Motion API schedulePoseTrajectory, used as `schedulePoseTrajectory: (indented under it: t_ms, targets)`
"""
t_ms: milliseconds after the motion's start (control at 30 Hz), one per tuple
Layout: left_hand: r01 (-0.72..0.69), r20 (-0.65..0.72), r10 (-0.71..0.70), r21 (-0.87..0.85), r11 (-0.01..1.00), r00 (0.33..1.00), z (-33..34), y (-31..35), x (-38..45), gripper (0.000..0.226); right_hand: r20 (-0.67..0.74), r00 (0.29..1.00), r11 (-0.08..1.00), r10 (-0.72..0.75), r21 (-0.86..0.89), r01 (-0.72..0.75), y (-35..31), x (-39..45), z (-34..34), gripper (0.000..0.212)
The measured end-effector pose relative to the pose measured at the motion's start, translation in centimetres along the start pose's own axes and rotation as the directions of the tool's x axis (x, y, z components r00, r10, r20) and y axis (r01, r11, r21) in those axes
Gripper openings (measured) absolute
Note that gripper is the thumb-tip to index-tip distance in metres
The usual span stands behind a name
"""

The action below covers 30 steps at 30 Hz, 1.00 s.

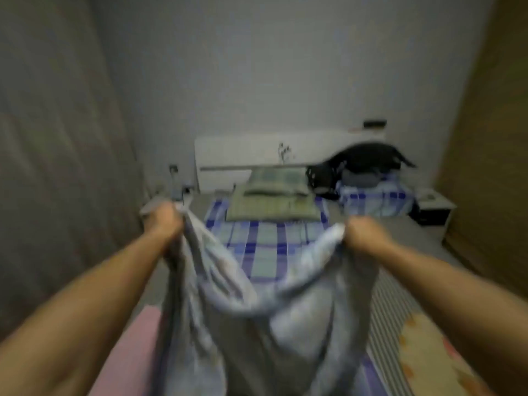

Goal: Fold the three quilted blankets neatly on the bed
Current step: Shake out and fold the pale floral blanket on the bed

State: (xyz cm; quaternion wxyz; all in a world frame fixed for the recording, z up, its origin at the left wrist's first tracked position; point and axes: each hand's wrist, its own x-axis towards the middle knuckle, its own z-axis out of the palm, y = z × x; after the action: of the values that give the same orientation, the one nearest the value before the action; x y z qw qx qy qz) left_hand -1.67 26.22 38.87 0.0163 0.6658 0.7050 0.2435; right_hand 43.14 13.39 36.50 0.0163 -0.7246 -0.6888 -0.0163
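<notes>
Pale-blue quilted blanket (257,304) held aloft over the bed (414,232); left hand (163,224) and right hand (363,235) each grip a corner.

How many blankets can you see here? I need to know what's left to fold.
3, possibly more hidden: light blue blanket held up by both hands, pink blanket lower left, yellowish floral blanket lower right.

A white headboard (257,155) stands against the grey wall (271,67); a curtain (57,138) hangs to its left, a white nightstand (434,208) to its right.
</notes>
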Motion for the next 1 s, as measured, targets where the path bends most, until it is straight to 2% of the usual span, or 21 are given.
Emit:
schedulePoseTrajectory:
  t_ms: [33, 67, 100, 133, 167, 233, 333, 367, 400, 467, 500, 533, 633, 700, 733, 767, 800, 833, 867, 933, 1000]
  targets:
    - [0.053, -0.184, -0.102, -0.259, 0.965, 0.978, -5.7, 3.9, 2.7, 0.028, -0.128, 0.97, 0.945, 0.209, 0.281, -0.166, 0.0, 2.0, -7.9, 0.026]
    - [0.0, -0.344, -0.17, -0.441, 0.897, 0.923, -14.2, 8.0, 4.0, 0.028, -0.347, 0.854, 0.85, 0.386, 0.494, -0.184, 0.8, 2.5, -17.3, 0.027]
    - [-0.054, -0.588, -0.271, -0.474, 0.879, 0.762, -18.8, 9.7, 4.8, 0.028, -0.514, 0.683, 0.782, 0.518, 0.609, -0.134, 1.4, 3.2, -22.3, 0.029]
    - [-0.133, -0.663, -0.289, -0.509, 0.85, 0.691, -23.3, 11.5, 5.2, 0.029, -0.637, 0.495, 0.76, 0.591, 0.646, -0.076, 1.8, 2.7, -26.5, 0.03]
    - [-0.163, -0.683, -0.267, -0.496, 0.853, 0.68, -27.0, 12.4, 5.3, 0.03, -0.69, 0.465, 0.793, 0.555, 0.607, -0.047, 1.9, 2.0, -29.6, 0.03]
    - [-0.264, -0.722, -0.168, -0.445, 0.856, 0.671, -31.5, 13.1, 4.6, 0.032, -0.755, 0.52, 0.886, 0.399, 0.463, -0.007, 0.7, 0.2, -32.4, 0.026]
    - [-0.261, -0.707, -0.106, -0.39, 0.883, 0.7, -32.2, 11.2, 4.7, 0.028, -0.573, 0.739, 0.906, 0.354, 0.406, -0.119, 0.0, -0.7, -30.6, 0.023]
    - [-0.245, -0.691, -0.092, -0.373, 0.895, 0.717, -31.7, 10.1, 4.7, 0.028, -0.535, 0.756, 0.908, 0.376, 0.375, -0.186, 0.1, -0.9, -29.4, 0.023]
    - [-0.211, -0.678, -0.091, -0.349, 0.913, 0.729, -31.0, 8.6, 4.8, 0.029, -0.582, 0.703, 0.906, 0.41, 0.348, -0.24, 0.6, -1.2, -28.3, 0.022]
    - [-0.045, -0.64, -0.152, -0.28, 0.959, 0.753, -29.8, 5.2, 4.6, 0.034, -0.77, 0.416, 0.873, 0.483, 0.387, -0.296, 2.1, -2.1, -26.5, 0.023]
    - [0.055, -0.623, -0.201, -0.245, 0.968, 0.756, -29.4, 3.5, 4.2, 0.036, -0.799, 0.309, 0.852, 0.515, 0.438, -0.289, 2.9, -2.9, -25.7, 0.023]
    - [0.138, -0.612, -0.243, -0.214, 0.967, 0.753, -28.9, 1.9, 3.9, 0.038, -0.785, 0.27, 0.824, 0.557, 0.481, -0.301, 3.9, -3.4, -24.9, 0.024]
    - [0.256, -0.578, -0.285, -0.133, 0.957, 0.765, -26.8, -1.1, 1.1, 0.036, -0.69, 0.345, 0.77, 0.636, 0.535, -0.348, 7.0, -4.3, -22.0, 0.025]
    - [0.211, -0.549, -0.25, -0.135, 0.968, 0.798, -23.9, -2.2, -1.6, 0.033, -0.709, 0.334, 0.783, 0.621, 0.578, -0.231, 7.5, -4.8, -18.7, 0.019]
    - [0.154, -0.559, -0.207, -0.141, 0.978, 0.803, -21.8, -2.8, -3.1, 0.03, -0.731, 0.386, 0.821, 0.564, 0.548, -0.162, 6.7, -5.5, -16.4, 0.019]
    - [0.084, -0.574, -0.152, -0.143, 0.986, 0.805, -19.2, -3.4, -4.7, 0.028, -0.707, 0.536, 0.864, 0.462, 0.494, -0.093, 5.5, -6.3, -13.5, 0.023]
    - [0.011, -0.562, -0.085, -0.135, 0.991, 0.823, -16.1, -4.0, -6.6, 0.025, -0.596, 0.737, 0.891, 0.317, 0.454, -0.016, 4.4, -7.1, -10.2, 0.026]
    - [-0.061, -0.505, 0.0, -0.103, 0.993, 0.863, -12.8, -4.8, -8.8, 0.026, -0.354, 0.917, 0.883, 0.182, 0.47, 0.006, 3.2, -8.1, -6.2, 0.023]
    - [-0.112, -0.378, 0.085, -0.05, 0.992, 0.922, -9.2, -6.0, -11.1, 0.027, -0.069, 0.996, 0.907, 0.06, 0.42, -0.026, 2.5, -9.2, -1.3, 0.016]
    - [-0.197, 0.045, 0.192, 0.186, 0.963, 0.98, -2.5, -9.1, -16.1, 0.025, 0.341, 0.939, 0.987, -0.042, 0.158, -0.013, 1.7, -12.1, 8.6, 0.018]
    - [-0.309, 0.401, 0.153, 0.36, 0.88, 0.903, 3.1, -12.7, -21.8, 0.026, 0.488, 0.873, 1.0, 0.02, -0.029, -0.007, 2.3, -15.9, 17.4, 0.03]
